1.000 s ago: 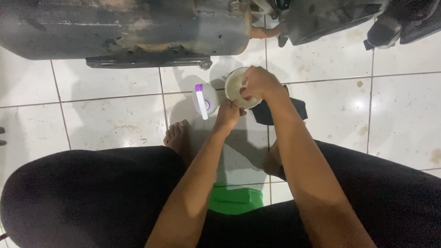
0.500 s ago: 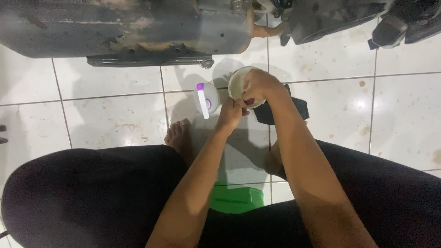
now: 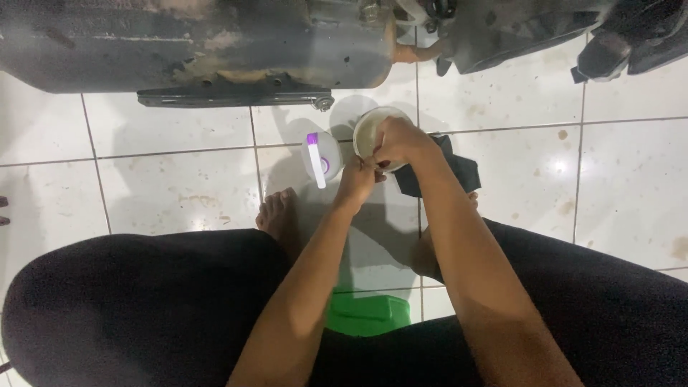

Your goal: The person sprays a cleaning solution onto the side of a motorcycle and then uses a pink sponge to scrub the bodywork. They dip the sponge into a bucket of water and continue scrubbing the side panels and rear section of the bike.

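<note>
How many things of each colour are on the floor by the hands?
White with purple, bottle with open flip cap: 1
White, round tub under the right hand: 1
Black, cloth: 1
Green, low stool: 1
Total: 4
The left hand sits just below the tub.

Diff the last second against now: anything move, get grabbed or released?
Little changed. The right hand stays over the round white container; the left hand has shifted slightly, its fingers meeting the right hand's just below the rim. Nothing visibly taken hold of or let go. The white jar with the purple lid, the dark cloth, the green object and the rusty metal body stayed put.
</note>
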